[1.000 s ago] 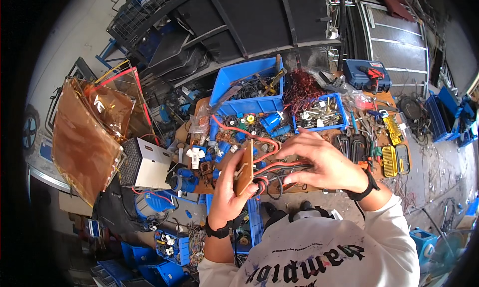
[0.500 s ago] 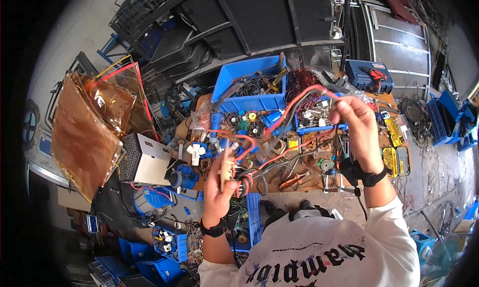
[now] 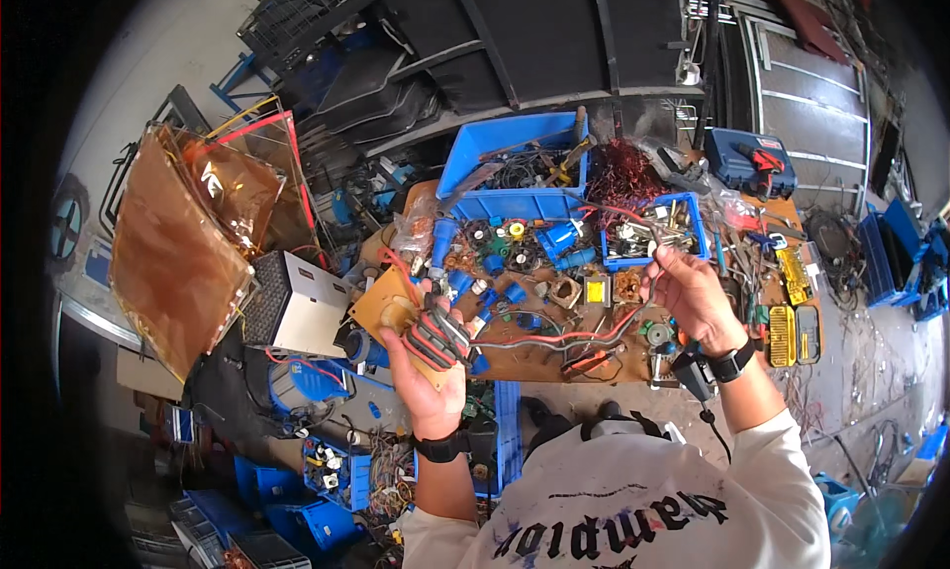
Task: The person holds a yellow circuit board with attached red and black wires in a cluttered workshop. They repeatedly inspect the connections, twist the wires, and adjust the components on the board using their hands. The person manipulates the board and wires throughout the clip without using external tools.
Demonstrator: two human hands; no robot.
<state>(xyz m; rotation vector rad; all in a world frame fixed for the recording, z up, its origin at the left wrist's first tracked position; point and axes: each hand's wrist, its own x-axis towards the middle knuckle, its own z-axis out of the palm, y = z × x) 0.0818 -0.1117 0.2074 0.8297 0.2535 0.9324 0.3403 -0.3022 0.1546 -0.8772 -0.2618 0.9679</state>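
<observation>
My left hand (image 3: pixel 424 396) grips a flat tan board (image 3: pixel 379 294) with a hole in it. Around the board lie several turns of red and black cable (image 3: pixel 435 338), with my fingers and thumb about them. A red and black cable run (image 3: pixel 554 344) stretches from the coil across the bench to my right hand (image 3: pixel 698 297), which pinches it between thumb and fingers. Beyond the right fingers the cable's loose part (image 3: pixel 618 213) bends back to the left, over a small blue tray of metal parts (image 3: pixel 655 262).
The wooden bench (image 3: pixel 529 368) carries scattered plugs, sockets and hand tools. A large blue bin (image 3: pixel 515 209) of cables stands at the back. Right of it, a red drill (image 3: pixel 762 160) rests on a blue case (image 3: pixel 734 163). A white box (image 3: pixel 309 297) stands to the left.
The board has turned its flat face up, and the cable turns on it now show. My right hand has come down, drawing the raised cable loop into a low, nearly straight run.
</observation>
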